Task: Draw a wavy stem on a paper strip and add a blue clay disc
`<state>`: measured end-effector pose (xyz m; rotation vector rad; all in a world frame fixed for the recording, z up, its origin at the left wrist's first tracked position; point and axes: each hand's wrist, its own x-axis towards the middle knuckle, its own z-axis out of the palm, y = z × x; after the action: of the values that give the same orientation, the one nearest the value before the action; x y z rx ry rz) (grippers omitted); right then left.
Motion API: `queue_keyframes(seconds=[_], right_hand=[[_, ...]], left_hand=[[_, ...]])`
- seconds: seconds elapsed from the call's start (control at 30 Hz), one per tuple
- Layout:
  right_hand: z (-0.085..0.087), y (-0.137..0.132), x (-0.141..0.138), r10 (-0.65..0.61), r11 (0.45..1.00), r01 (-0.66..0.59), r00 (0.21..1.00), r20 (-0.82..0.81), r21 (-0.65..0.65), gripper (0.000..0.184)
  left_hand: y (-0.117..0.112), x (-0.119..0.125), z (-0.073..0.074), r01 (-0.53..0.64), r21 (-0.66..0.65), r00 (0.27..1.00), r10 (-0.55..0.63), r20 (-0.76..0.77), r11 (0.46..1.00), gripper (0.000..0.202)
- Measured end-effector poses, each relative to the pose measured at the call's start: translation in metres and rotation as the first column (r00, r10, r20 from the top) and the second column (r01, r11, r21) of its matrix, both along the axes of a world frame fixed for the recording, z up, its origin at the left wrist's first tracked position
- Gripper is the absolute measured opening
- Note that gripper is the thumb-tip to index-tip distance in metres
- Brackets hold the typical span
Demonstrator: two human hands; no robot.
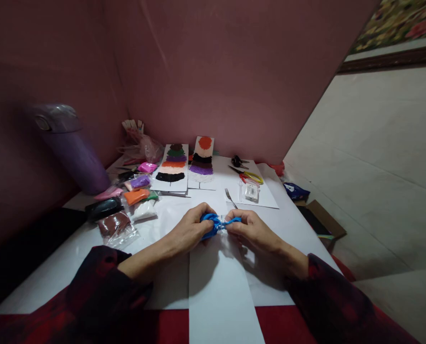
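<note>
A blue packet of modelling clay [210,230] in crinkled clear plastic is held between my two hands, above a long white paper strip [220,291]. My left hand [190,223] is closed around its bulkier part, thumb on top. With thumb and fingers, my right hand [250,228] pinches the narrow right end, where a bit of blue sticks out. Just beyond my right hand lies a small fork [229,195]. Parts of the packet are hidden behind the fingers.
Left are bagged clays, including brown [113,224], orange [136,196] and white [144,210], and a purple bottle [75,148]. Two cards with coloured bands [173,165] [202,162] stand behind. Scissors [250,177] and a small clear packet [251,192] lie at the back right.
</note>
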<state>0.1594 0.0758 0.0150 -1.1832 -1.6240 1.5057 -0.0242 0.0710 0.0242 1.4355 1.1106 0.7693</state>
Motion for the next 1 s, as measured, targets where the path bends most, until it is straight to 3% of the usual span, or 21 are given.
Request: queue_keyframes(seconds=[0.2, 0.47, 0.53, 0.63, 0.7, 0.77, 0.9, 1.0], right_hand=[[-0.0006, 0.0010, 0.0020, 0.000, 1.000, -0.002, 0.992, -0.128, -0.012, 0.012], [-0.0010, -0.0008, 0.0011, -0.016, 0.988, 0.008, 0.999, 0.051, 0.155, 0.017], [-0.0019, -0.0018, -0.0001, -0.045, 0.962, 0.015, 0.993, 0.105, 0.272, 0.017], [-0.0023, -0.0040, -0.0020, -0.088, 0.874, -0.010, 0.980, 0.177, 0.486, 0.010], [-0.0025, -0.0050, -0.0027, -0.095, 0.831, -0.031, 0.976, 0.197, 0.556, 0.010], [-0.0031, -0.0049, -0.0025, -0.112, 0.834, 0.008, 0.981, 0.155, 0.552, 0.014], [-0.0043, -0.0026, -0.0009, -0.165, 0.927, 0.153, 0.986, 0.007, 0.343, 0.021], [-0.0039, -0.0014, -0.0004, -0.137, 0.940, 0.123, 0.990, 0.021, 0.318, 0.019]], left_hand=[[0.0019, -0.0001, -0.0011, -0.053, -0.031, 0.997, 0.054, 0.050, 0.998, 0.013], [0.0025, 0.0013, -0.0021, -0.076, -0.099, 0.994, 0.084, 0.073, 0.992, 0.014], [0.0019, 0.0019, -0.0014, -0.080, -0.109, 0.994, 0.088, 0.068, 0.991, 0.014], [0.0013, 0.0030, -0.0011, -0.065, -0.122, 0.994, 0.075, 0.077, 0.990, 0.015], [0.0012, 0.0035, -0.0019, -0.053, -0.132, 0.994, 0.065, 0.091, 0.990, 0.016], [0.0013, 0.0038, -0.0030, -0.059, -0.142, 0.991, 0.075, 0.107, 0.988, 0.016], [0.0018, 0.0033, -0.0044, -0.101, -0.174, 0.980, 0.128, 0.151, 0.980, 0.015], [0.0021, 0.0028, -0.0041, -0.105, -0.190, 0.977, 0.137, 0.166, 0.976, 0.015]])
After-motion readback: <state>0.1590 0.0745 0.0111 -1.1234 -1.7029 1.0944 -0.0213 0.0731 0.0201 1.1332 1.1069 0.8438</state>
